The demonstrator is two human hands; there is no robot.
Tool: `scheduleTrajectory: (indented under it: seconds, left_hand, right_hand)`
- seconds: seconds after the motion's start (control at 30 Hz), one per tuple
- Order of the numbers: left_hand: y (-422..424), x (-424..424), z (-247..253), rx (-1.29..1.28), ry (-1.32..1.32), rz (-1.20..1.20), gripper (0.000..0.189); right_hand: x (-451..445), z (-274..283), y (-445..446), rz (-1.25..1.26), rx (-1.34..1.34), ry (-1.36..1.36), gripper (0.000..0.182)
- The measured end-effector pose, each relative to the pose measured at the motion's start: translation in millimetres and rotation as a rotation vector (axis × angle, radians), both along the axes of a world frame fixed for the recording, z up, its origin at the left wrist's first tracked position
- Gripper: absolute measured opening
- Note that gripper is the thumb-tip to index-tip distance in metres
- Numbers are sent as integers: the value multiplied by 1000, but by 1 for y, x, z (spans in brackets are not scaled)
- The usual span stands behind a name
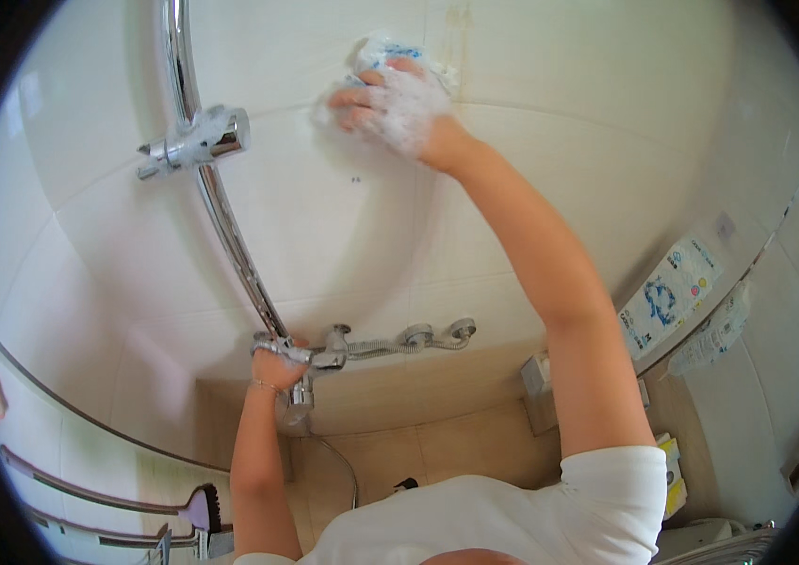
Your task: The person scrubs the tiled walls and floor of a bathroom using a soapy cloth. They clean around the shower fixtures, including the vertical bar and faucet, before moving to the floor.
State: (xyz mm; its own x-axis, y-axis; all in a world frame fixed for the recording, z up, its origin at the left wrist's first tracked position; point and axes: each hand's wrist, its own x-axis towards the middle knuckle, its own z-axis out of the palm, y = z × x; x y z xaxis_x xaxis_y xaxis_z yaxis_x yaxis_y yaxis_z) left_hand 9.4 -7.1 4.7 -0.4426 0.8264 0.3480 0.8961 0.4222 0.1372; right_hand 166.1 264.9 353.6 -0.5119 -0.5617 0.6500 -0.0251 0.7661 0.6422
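Note:
My right hand [396, 109], covered in white foam, presses a crumpled white and blue cloth or wipe [391, 53] against the tiled wall [498, 191], high up. My left hand [279, 364] is at the lower end of the chrome shower rail [237, 254], beside the shower mixer tap [329, 360]; the fingers are partly hidden by metal, and their grip is unclear. Foam lies on the chrome slider bracket [205, 141] higher on the rail. Brownish streaks [459, 42] mark the wall to the right of the cloth.
Wall pipe fittings [419, 335] and a metal hose [350, 466] are near the tap. A printed packet [671, 296] and a clear plastic bag [714, 335] are at right. A purple-headed brush [203, 507] stands low at left, near a dark-edged rim [88, 413].

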Motion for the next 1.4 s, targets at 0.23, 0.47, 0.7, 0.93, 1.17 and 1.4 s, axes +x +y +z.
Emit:
scheduleTrajectory:
  seconds: [0.23, 0.47, 0.7, 0.93, 1.17, 1.4]
  left_hand:
    - [0, 6, 18, -150, -63, 94, 31]
    - [-5, -5, 3, 29, 31, 10, 28]
    - [-1, -4, -7, 66, 80, 11, 25]
    - [-3, -1, 5, 20, -88, 22, 36]
    - [-8, -6, 3, -124, -46, 20, 41]
    - [-3, -4, 6, -18, -129, -4, 31]
  right_hand:
    - [10, 15, 13, 1076, -1314, -202, 16]
    - [7, 69, 47, 288, -876, 587, 23]
    - [-8, 16, 11, -174, -183, 268, 34]
    - [13, -71, 35, -255, -472, -78, 38]
    - [-13, -17, -21, -712, -264, -178, 41]
    - [19, -220, -8, -419, -425, -726, 45]
